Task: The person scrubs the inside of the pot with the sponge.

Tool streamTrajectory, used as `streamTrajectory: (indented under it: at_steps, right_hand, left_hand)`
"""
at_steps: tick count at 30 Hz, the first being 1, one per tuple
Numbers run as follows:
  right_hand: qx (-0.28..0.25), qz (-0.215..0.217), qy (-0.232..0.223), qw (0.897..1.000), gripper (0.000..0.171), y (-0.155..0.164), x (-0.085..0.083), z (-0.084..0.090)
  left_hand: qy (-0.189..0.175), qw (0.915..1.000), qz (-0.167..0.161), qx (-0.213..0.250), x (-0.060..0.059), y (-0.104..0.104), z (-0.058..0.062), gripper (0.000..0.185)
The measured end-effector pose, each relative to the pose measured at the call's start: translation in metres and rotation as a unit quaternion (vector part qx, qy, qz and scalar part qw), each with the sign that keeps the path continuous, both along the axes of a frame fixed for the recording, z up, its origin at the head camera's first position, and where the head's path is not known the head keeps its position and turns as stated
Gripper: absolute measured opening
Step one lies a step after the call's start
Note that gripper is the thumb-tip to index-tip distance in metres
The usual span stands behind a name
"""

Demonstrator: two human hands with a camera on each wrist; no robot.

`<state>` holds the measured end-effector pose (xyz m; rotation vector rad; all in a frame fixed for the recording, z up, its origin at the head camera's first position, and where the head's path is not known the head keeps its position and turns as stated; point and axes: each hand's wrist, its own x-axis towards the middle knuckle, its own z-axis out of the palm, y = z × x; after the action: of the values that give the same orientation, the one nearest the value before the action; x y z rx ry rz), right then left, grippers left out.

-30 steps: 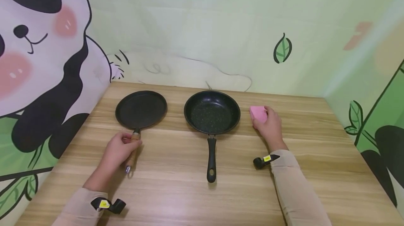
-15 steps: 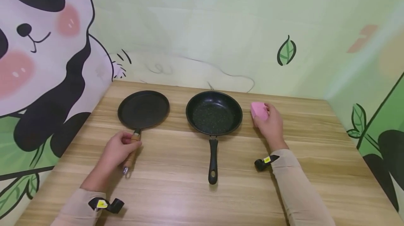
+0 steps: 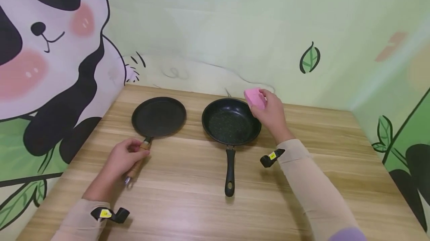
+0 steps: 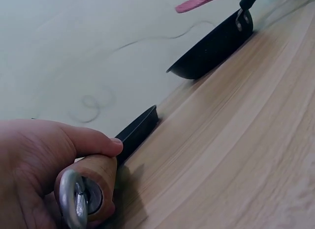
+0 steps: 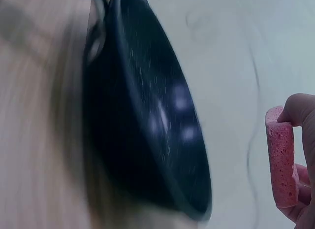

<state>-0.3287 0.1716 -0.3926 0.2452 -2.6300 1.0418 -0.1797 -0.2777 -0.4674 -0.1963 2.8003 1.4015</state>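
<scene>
Head view: the left hand has its grip curled round the wooden handle of the flat black pan, which lies on the wooden table to the left. The left wrist view shows the thumb laid over the handle's top and the metal hanging ring at its end poking out below the fist. The right hand is raised over the far right rim of the deeper frying pan, its grip pinching a pink sponge between thumb and fingers. The sponge is off the table, held above the pan's rim near the back wall. The right wrist view shows the sponge edge-on, clear of the speckled pan, which is blurred. The frying pan's black handle points toward the person, between the two forearms. The two pans sit side by side, near but apart.
</scene>
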Motion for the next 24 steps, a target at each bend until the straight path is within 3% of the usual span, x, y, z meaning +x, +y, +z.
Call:
streamTrajectory:
  at_steps: [10, 19, 24]
  right_hand:
    - [0.101, 0.102, 0.028, 0.989, 0.06, -0.078, 0.005, 0.023]
    - [0.155, 0.172, 0.014, 0.973, 0.054, -0.151, 0.019, 0.02]
    - [0.211, 0.211, 0.011, 0.955, 0.053, -0.195, 0.036, 0.013]
  left_hand:
    - [0.0, 0.9999, -0.005, -0.011, 0.0, -0.011, -0.003, 0.044]
    - [0.001, 0.9999, -0.01, -0.009, 0.0, -0.012, -0.001, 0.045]
    - [0.003, 0.9998, -0.014, -0.011, 0.001, -0.009, 0.0, 0.045]
